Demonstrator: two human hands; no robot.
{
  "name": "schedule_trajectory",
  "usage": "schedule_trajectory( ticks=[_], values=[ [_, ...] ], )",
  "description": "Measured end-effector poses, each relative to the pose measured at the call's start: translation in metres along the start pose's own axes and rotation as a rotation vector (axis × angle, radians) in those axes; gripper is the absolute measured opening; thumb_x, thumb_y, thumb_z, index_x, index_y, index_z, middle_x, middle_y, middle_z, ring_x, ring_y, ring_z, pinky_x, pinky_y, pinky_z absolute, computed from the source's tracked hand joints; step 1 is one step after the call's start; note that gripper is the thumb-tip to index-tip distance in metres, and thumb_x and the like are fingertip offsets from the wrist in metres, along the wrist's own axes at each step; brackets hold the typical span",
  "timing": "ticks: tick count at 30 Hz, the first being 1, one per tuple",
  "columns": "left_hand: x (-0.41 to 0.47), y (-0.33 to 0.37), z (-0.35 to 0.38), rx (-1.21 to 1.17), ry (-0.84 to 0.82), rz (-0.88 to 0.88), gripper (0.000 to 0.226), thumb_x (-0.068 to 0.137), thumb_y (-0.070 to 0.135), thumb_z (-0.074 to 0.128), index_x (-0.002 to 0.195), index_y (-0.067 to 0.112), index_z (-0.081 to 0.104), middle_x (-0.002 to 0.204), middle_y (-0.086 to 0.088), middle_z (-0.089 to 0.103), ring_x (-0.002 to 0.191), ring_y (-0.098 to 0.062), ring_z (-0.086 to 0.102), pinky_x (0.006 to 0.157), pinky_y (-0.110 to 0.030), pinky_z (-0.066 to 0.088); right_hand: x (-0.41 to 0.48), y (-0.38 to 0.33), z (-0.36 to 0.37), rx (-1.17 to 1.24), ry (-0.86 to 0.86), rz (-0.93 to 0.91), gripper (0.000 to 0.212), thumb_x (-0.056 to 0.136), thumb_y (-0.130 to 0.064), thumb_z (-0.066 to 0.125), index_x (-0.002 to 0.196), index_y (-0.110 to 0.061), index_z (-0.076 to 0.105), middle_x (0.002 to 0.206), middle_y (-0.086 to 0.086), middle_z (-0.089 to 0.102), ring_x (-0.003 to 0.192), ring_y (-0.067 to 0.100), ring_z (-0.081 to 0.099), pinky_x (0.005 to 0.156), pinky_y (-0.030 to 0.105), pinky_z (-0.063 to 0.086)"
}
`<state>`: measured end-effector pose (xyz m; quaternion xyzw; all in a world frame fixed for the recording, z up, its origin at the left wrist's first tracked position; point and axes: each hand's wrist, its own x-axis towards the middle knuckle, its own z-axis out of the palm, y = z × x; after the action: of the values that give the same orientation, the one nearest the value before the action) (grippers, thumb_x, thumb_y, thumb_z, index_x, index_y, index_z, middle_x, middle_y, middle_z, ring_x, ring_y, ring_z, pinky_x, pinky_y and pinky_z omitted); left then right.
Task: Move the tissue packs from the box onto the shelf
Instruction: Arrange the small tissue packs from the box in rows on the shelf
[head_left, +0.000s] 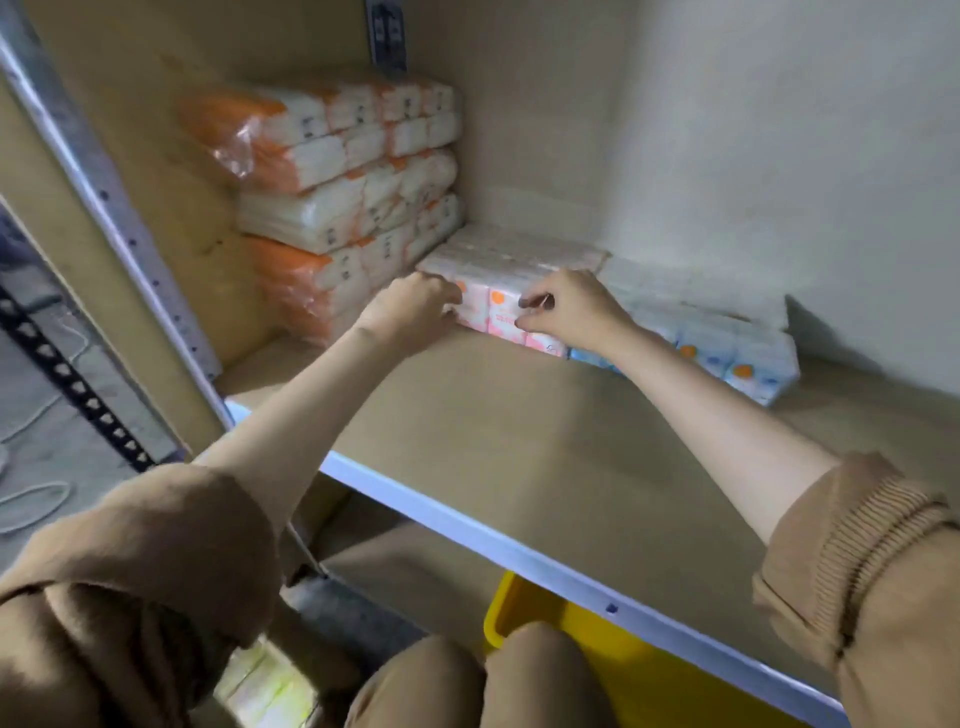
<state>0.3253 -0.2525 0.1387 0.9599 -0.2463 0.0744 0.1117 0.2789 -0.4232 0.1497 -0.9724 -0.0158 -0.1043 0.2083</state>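
Observation:
A pink and white tissue pack (501, 304) lies on the wooden shelf board (519, 431), near the back. My left hand (415, 306) grips its left front end, and my right hand (569, 309) holds its right front end with curled fingers. A blue and white tissue pack (727, 345) lies right beside it, toward the wall. The yellow box (613, 654) shows below the shelf's front edge, partly hidden by my knees.
A tall stack of orange and white tissue bundles (343, 192) fills the shelf's back left corner. A perforated metal upright (104, 192) runs down the left. The shelf's white front rail (519, 545) crosses the view diagonally. The grey wall (779, 156) closes the right side.

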Motion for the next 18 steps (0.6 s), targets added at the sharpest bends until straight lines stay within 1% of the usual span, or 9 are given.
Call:
schedule_trajectory(
  ticks=[1, 2, 4, 6, 8, 10, 12, 15, 18],
  values=[
    [-0.02, -0.007, -0.002, 0.012, 0.012, -0.014, 0.028, 0.09, 0.018, 0.05, 0.115, 0.012, 0.061, 0.126, -0.015, 0.059, 0.112, -0.038, 0.057, 0.094, -0.042, 0.047, -0.007, -0.012, 0.008, 0.0, -0.022, -0.036, 0.033, 0.081, -0.014, 0.065, 0.112, -0.006, 0.067, 0.115, 0.013, 0.068, 0.109, 0.025, 0.059, 0.073, 0.024, 0.035],
    [-0.038, -0.015, -0.003, 0.024, 0.027, -0.033, 0.027, 0.089, 0.019, 0.05, 0.113, 0.012, 0.062, 0.122, -0.016, 0.061, 0.108, -0.039, 0.058, 0.091, -0.043, 0.049, -0.015, -0.023, 0.017, 0.002, -0.048, -0.071, 0.033, 0.081, -0.015, 0.065, 0.113, -0.006, 0.067, 0.116, 0.012, 0.068, 0.11, 0.025, 0.058, 0.078, 0.026, 0.038],
    [-0.079, -0.033, -0.007, 0.039, 0.036, -0.085, 0.027, 0.09, 0.02, 0.05, 0.113, 0.013, 0.063, 0.123, -0.013, 0.061, 0.108, -0.038, 0.058, 0.091, -0.043, 0.05, -0.03, -0.049, 0.035, 0.029, -0.115, -0.144, 0.034, 0.081, -0.017, 0.066, 0.114, -0.008, 0.066, 0.118, 0.012, 0.066, 0.11, 0.025, 0.057, 0.086, 0.026, 0.041],
    [-0.12, -0.05, -0.01, 0.036, 0.023, -0.136, 0.03, 0.092, 0.02, 0.049, 0.119, 0.013, 0.06, 0.13, -0.007, 0.058, 0.113, -0.034, 0.057, 0.093, -0.042, 0.048, -0.043, -0.074, 0.053, 0.064, -0.176, -0.227, 0.035, 0.081, -0.018, 0.067, 0.114, -0.008, 0.066, 0.118, 0.012, 0.065, 0.108, 0.024, 0.057, 0.082, 0.023, 0.039],
    [-0.16, -0.068, -0.013, 0.043, -0.002, -0.203, 0.031, 0.093, 0.019, 0.048, 0.121, 0.014, 0.058, 0.133, -0.004, 0.055, 0.113, -0.031, 0.057, 0.094, -0.041, 0.048, -0.054, -0.101, 0.072, 0.1, -0.218, -0.302, 0.034, 0.081, -0.018, 0.066, 0.113, -0.008, 0.067, 0.117, 0.011, 0.066, 0.107, 0.023, 0.058, 0.082, 0.022, 0.038],
    [-0.199, -0.087, -0.013, 0.052, -0.008, -0.291, 0.029, 0.092, 0.018, 0.048, 0.118, 0.014, 0.06, 0.129, -0.005, 0.058, 0.112, -0.031, 0.058, 0.093, -0.042, 0.049, -0.064, -0.128, 0.091, 0.148, -0.256, -0.365, 0.031, 0.081, -0.017, 0.066, 0.111, -0.007, 0.068, 0.116, 0.01, 0.068, 0.102, 0.022, 0.059, 0.085, 0.025, 0.041],
    [-0.236, -0.105, -0.011, 0.06, -0.009, -0.37, 0.027, 0.092, 0.018, 0.047, 0.113, 0.015, 0.063, 0.122, -0.007, 0.062, 0.109, -0.031, 0.059, 0.091, -0.042, 0.05, -0.074, -0.153, 0.112, 0.181, -0.324, -0.435, 0.029, 0.081, -0.017, 0.066, 0.108, -0.006, 0.069, 0.113, 0.012, 0.069, 0.093, 0.019, 0.057, 0.084, 0.025, 0.041],
    [-0.29, -0.13, -0.001, 0.089, -0.069, -0.494, 0.027, 0.093, 0.022, 0.047, 0.112, 0.014, 0.063, 0.121, -0.008, 0.062, 0.11, -0.031, 0.059, 0.091, -0.043, 0.049, -0.092, -0.186, 0.147, 0.167, -0.453, -0.548, 0.029, 0.083, -0.018, 0.065, 0.11, -0.006, 0.068, 0.112, 0.012, 0.069, 0.102, 0.023, 0.06, 0.084, 0.023, 0.039],
    [-0.335, -0.154, 0.018, 0.092, -0.181, -0.62, 0.026, 0.091, 0.022, 0.048, 0.111, 0.01, 0.061, 0.118, -0.011, 0.062, 0.108, -0.033, 0.059, 0.089, -0.044, 0.05, -0.11, -0.212, 0.184, 0.14, -0.592, -0.611, 0.03, 0.085, -0.019, 0.063, 0.111, -0.006, 0.067, 0.11, 0.012, 0.068, 0.103, 0.023, 0.062, 0.082, 0.023, 0.042]
  ],
)
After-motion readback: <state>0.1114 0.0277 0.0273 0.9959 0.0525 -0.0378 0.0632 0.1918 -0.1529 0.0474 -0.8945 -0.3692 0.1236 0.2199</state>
